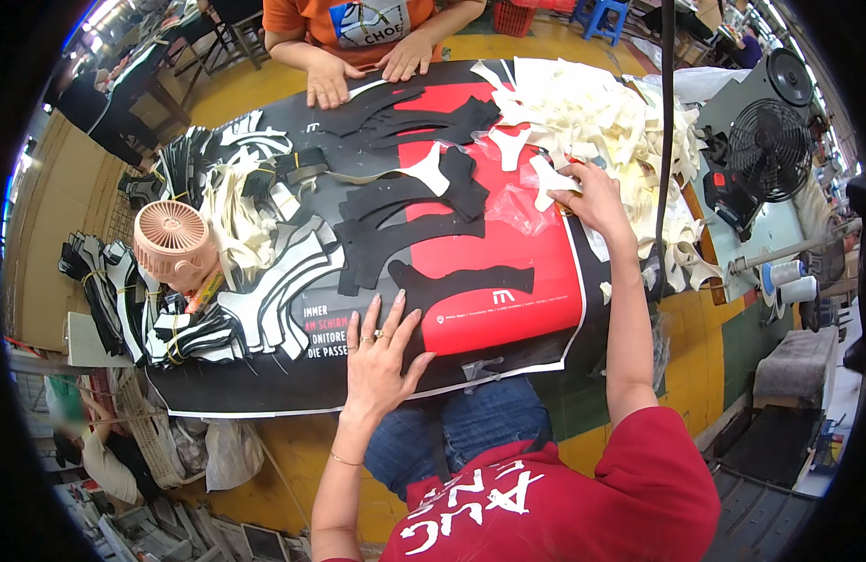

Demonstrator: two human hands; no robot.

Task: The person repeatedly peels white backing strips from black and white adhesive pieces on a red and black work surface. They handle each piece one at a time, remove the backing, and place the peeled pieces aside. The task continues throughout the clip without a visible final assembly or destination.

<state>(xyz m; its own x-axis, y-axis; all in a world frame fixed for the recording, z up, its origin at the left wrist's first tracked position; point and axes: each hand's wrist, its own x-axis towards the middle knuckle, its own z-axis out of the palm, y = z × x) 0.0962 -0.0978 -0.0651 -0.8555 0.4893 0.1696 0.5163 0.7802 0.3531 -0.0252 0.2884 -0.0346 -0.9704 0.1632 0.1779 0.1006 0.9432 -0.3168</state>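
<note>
On the near edge of the red and black poster sheet (508,272) that covered the worktable, the person's left hand (377,351) lay flat, fingers spread wide, palm down, gripping nothing; its fingertips touched a black cut fabric piece (461,281) lying on the red area. Farther off and to the right, the right hand (592,197) reached out with fingers curled, pinching a cream-white cut piece (548,181) at the edge of a big heap of cream-white pieces (601,122). A crumpled clear plastic bag (517,206) lay just left of that hand. More black cut pieces (405,201) were laid out across the middle of the sheet. To the left stood a small pink fan (171,239), surrounded by bundles of black-and-white pieces (190,328). At the far side, another person in an orange shirt rested both hands (367,70) on the sheet. A grey machine with a black fan (770,140) sat at the far right.
</note>
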